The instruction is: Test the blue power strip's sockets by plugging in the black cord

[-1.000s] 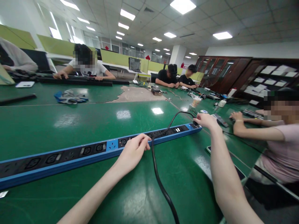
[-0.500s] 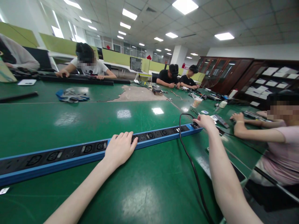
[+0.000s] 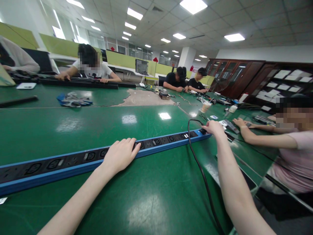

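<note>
A long blue power strip with a row of black sockets lies slantwise across the green table. Over its middle rests my left hand, fingers curled across the far edge and thumb apart along the top, holding the strip. At the strip's right end my right hand is closed, pinching a black plug against the end; its fingertips are partly hidden. From there a black cable arches up and left, crosses the strip and runs down toward the table's near edge.
Blue-and-white gloves and long black bars lie farther back. A plastic cup, a white bottle and loose parts stand beyond my right hand. A co-worker in pink sits close on the right; others work across the table.
My left hand has slid slightly left along the strip. My right hand stays at the strip's end with the plug. The co-worker's hands on the right have shifted left.
</note>
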Demonstrator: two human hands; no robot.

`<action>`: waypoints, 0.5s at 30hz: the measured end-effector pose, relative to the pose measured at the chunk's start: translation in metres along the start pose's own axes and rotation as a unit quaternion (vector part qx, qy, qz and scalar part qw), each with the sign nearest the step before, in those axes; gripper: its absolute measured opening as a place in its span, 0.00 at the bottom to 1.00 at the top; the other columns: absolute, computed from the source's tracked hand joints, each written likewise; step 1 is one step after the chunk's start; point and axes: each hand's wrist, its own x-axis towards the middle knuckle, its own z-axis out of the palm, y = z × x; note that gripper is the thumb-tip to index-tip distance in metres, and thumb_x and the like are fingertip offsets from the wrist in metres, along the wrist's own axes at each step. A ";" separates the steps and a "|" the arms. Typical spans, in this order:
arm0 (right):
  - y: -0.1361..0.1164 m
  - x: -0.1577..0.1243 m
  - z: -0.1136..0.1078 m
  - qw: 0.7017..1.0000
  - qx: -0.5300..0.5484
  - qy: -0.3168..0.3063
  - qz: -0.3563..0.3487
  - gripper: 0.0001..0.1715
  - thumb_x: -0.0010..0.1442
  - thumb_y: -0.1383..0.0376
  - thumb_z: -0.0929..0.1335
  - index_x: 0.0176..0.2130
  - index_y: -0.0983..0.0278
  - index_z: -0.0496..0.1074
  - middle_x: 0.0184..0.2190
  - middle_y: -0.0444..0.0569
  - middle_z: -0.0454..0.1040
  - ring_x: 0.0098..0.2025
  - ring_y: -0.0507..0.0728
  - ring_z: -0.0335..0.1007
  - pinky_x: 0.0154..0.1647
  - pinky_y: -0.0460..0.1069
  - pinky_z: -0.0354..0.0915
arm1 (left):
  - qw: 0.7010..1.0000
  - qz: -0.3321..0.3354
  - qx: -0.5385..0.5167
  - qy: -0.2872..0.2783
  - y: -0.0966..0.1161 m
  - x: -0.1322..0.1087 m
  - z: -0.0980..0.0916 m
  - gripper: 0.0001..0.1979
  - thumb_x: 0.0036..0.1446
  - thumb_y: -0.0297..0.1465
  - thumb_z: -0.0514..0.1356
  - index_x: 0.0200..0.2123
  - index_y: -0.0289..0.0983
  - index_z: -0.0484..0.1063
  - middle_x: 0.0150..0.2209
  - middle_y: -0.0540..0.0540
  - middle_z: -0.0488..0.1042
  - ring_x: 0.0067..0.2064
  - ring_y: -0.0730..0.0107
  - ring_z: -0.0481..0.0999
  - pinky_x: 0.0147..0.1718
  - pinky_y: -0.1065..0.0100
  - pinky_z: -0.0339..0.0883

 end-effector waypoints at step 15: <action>-0.012 0.004 -0.015 1.000 -0.002 -0.013 -0.027 0.16 0.56 0.58 0.76 0.42 0.63 0.86 0.42 0.61 0.83 0.46 0.65 0.81 0.46 0.54 0.73 | 1.000 -0.003 0.009 0.014 0.003 -0.001 -0.001 0.25 0.76 0.46 0.44 0.50 0.38 0.76 0.44 0.38 0.82 0.48 0.52 0.80 0.47 0.57 0.64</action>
